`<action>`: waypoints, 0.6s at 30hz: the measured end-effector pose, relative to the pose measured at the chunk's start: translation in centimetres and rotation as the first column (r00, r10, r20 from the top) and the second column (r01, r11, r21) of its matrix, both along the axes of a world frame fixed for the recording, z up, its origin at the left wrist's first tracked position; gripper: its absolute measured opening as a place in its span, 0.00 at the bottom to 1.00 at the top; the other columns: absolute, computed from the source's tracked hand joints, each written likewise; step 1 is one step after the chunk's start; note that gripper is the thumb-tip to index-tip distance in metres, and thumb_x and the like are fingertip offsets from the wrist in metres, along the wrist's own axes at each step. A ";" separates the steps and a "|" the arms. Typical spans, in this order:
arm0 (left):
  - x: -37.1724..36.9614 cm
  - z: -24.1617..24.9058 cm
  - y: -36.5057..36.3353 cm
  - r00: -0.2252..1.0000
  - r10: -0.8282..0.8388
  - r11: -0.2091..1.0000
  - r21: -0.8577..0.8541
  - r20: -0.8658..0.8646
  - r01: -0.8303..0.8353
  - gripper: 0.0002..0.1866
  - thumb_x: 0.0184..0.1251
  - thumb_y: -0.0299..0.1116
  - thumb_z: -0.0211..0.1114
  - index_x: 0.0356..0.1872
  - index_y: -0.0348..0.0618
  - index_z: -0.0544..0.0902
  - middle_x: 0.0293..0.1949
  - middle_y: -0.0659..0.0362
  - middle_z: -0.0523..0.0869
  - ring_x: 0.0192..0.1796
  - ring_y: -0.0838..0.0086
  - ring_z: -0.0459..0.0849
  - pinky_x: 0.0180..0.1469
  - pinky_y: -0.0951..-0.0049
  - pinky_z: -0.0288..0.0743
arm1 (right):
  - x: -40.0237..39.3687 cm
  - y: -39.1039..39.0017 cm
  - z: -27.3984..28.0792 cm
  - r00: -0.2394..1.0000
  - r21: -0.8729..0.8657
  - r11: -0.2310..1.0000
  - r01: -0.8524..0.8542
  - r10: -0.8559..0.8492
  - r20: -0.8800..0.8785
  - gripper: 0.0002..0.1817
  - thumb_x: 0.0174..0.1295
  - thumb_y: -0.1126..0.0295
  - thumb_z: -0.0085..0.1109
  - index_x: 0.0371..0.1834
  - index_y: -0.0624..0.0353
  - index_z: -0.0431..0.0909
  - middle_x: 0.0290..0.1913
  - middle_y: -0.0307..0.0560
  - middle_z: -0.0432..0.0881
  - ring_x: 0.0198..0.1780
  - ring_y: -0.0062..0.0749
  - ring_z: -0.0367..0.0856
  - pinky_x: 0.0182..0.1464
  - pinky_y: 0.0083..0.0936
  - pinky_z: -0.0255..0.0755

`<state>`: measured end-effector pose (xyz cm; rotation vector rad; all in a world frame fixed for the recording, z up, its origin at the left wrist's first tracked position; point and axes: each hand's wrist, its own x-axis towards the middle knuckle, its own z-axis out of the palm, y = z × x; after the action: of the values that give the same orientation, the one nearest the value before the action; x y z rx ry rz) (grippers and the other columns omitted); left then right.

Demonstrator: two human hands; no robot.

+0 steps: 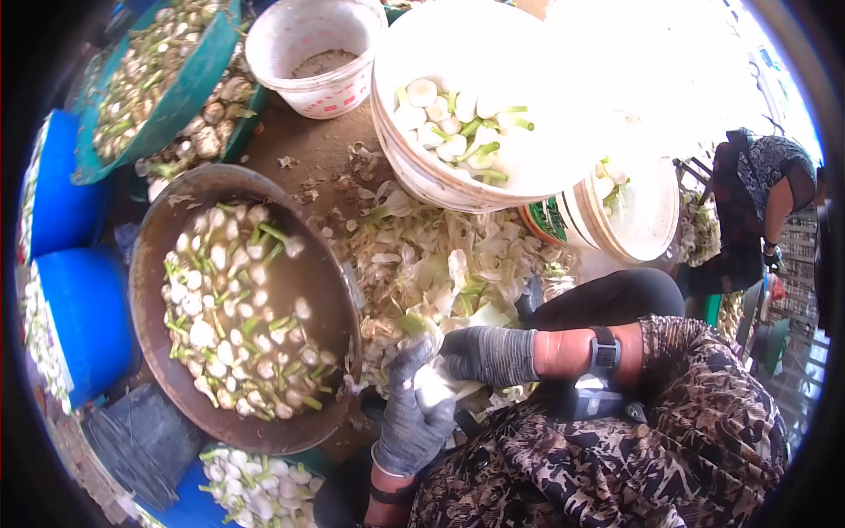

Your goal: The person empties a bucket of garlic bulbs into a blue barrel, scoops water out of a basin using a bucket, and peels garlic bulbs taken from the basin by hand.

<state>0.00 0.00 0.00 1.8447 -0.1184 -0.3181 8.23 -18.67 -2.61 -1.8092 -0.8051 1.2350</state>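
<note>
Grey-gloved left hand clasping white bulb, right hand curled against it

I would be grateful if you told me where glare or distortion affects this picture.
In the head view, glare swallows part of the big bucket; in the head view, wide-angle distortion bends the scene inside dark corners; in the head view, the bulb between the left hand and the right hand looks bleached.

One head-worn view looks forward and down, close.
</note>
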 end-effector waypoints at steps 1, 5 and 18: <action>-1.6 1.1 -0.5 0.997 0.041 0.990 -0.131 -0.071 -0.050 0.37 0.64 0.43 0.64 0.70 0.40 0.60 0.64 0.47 0.70 0.67 0.58 0.69 0.69 0.59 0.61 | -1.4 -0.4 2.3 0.961 -0.078 0.981 0.176 -0.188 -0.201 0.15 0.68 0.61 0.53 0.45 0.63 0.76 0.41 0.60 0.80 0.41 0.46 0.82 0.46 0.36 0.76; 5.7 -0.9 1.7 0.912 0.234 0.885 -0.315 -0.336 -0.343 0.34 0.65 0.41 0.65 0.67 0.36 0.63 0.61 0.48 0.74 0.62 0.62 0.73 0.65 0.64 0.67 | 5.5 3.5 1.3 0.735 -0.107 0.802 0.587 -0.584 -0.346 0.08 0.66 0.68 0.51 0.39 0.63 0.73 0.30 0.55 0.78 0.36 0.47 0.81 0.41 0.36 0.74; 14.8 3.8 -2.4 0.761 0.148 0.597 -0.556 -0.632 -0.578 0.17 0.64 0.27 0.62 0.54 0.41 0.77 0.55 0.49 0.80 0.55 0.62 0.81 0.55 0.59 0.79 | 3.7 -2.4 0.9 0.410 -0.297 0.382 0.875 -0.911 0.035 0.11 0.63 0.69 0.57 0.43 0.64 0.74 0.31 0.58 0.81 0.32 0.45 0.79 0.39 0.35 0.74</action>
<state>14.77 -2.44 3.79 0.8706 0.4890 -0.3909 11.92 -21.07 -1.71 -1.8813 0.5142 0.6791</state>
